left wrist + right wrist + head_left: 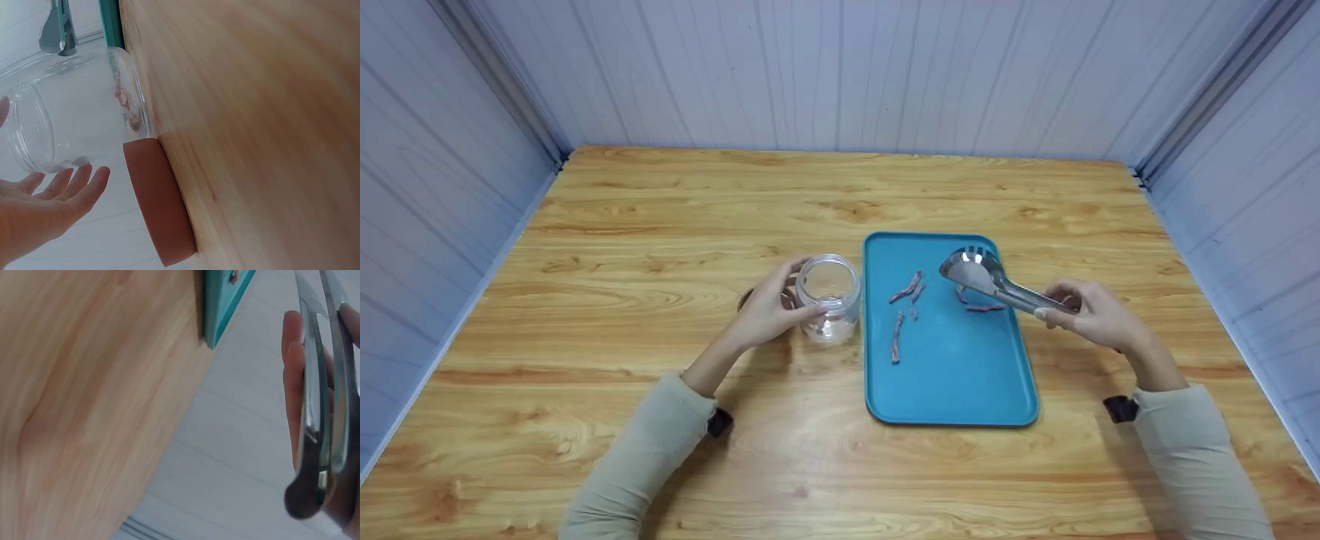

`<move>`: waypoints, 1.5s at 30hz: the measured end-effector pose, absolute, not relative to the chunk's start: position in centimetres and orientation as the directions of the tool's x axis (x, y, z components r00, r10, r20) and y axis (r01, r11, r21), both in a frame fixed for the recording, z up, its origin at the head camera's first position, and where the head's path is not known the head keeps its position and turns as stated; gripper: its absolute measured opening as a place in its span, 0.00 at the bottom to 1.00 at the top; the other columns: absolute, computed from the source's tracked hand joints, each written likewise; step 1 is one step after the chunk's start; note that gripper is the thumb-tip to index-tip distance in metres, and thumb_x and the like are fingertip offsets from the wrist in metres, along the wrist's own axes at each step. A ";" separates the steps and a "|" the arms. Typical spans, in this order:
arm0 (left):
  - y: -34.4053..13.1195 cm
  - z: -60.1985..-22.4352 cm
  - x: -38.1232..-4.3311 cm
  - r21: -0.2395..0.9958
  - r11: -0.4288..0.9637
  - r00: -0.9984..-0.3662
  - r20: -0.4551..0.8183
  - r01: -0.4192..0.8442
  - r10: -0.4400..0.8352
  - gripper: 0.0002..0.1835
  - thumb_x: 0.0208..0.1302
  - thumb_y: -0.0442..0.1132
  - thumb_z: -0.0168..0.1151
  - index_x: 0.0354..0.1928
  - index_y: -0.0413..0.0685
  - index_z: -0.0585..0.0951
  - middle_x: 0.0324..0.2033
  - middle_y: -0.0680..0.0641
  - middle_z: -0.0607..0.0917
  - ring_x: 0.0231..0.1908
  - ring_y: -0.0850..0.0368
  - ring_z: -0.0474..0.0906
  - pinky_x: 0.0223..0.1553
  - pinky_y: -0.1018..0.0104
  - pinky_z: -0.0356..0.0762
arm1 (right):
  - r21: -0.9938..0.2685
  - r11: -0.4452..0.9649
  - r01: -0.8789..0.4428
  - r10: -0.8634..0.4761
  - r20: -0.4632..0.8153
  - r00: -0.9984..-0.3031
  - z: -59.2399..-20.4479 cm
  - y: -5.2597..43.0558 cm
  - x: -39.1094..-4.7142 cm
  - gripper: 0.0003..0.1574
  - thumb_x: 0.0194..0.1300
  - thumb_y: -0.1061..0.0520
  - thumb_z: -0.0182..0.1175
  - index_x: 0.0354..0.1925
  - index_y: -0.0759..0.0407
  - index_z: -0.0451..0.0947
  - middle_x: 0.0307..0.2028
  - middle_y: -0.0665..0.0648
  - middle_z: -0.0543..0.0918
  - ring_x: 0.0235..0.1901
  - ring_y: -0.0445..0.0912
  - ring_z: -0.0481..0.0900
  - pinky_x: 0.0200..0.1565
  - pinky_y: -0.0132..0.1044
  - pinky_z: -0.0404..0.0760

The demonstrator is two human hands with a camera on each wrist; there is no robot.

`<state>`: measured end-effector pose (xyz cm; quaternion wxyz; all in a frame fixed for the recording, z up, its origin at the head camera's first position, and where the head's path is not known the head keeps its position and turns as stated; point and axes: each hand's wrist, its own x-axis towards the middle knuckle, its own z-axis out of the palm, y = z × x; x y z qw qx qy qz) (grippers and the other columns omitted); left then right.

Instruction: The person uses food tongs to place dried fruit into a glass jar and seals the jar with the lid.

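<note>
My left hand (769, 307) holds a clear open-topped jar (836, 328) near its rim, thumb at the front and fingers round the far side. In the left wrist view, reddish-brown bits (125, 101) show at the jar's base. My right hand (1099, 311) grips metal tongs (1020, 295), whose broad heads hang over a blue tray (952, 394). Thin reddish-brown strips (897, 341), perhaps dried meat, lie on the tray. Whether the tongs' heads pinch anything cannot be made out.
A round brown lid (157, 202) lies on the wooden table (810, 465) beside the jar, mostly hidden by my left hand in the head view. The tray stands just right of the jar. Pale panelled walls (840, 75) close off the back and both sides.
</note>
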<state>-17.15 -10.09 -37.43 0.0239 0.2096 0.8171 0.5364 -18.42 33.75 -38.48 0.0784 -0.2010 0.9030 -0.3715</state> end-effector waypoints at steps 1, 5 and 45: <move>-10.1 -37.4 -17.2 0.886 0.339 -0.911 0.186 0.318 0.368 0.36 0.49 0.33 0.66 0.59 0.31 0.60 0.50 0.34 0.70 0.36 0.47 0.72 0.39 0.52 0.71 | -0.707 0.652 -0.276 -0.406 -0.018 -0.914 -38.5 34.0 -18.4 0.18 0.60 0.56 0.57 0.42 0.69 0.72 0.29 0.62 0.78 0.28 0.50 0.75 0.28 0.38 0.76; -10.1 -37.4 -17.1 0.886 0.338 -0.910 0.185 0.318 0.372 0.36 0.49 0.33 0.66 0.59 0.31 0.60 0.49 0.35 0.70 0.36 0.46 0.72 0.39 0.52 0.71 | -0.709 0.675 -0.204 -0.363 -0.078 -0.928 -38.9 34.8 -18.3 0.21 0.60 0.54 0.56 0.43 0.70 0.71 0.31 0.66 0.78 0.29 0.56 0.76 0.28 0.42 0.76; -10.1 -37.2 -17.0 0.883 0.355 -0.913 0.171 0.309 0.369 0.37 0.50 0.34 0.66 0.60 0.31 0.60 0.49 0.35 0.71 0.36 0.44 0.71 0.37 0.57 0.71 | -0.553 0.776 -0.303 -0.377 -0.023 -0.926 -39.6 33.7 -19.5 0.09 0.54 0.60 0.61 0.31 0.66 0.75 0.20 0.52 0.77 0.21 0.44 0.73 0.22 0.33 0.70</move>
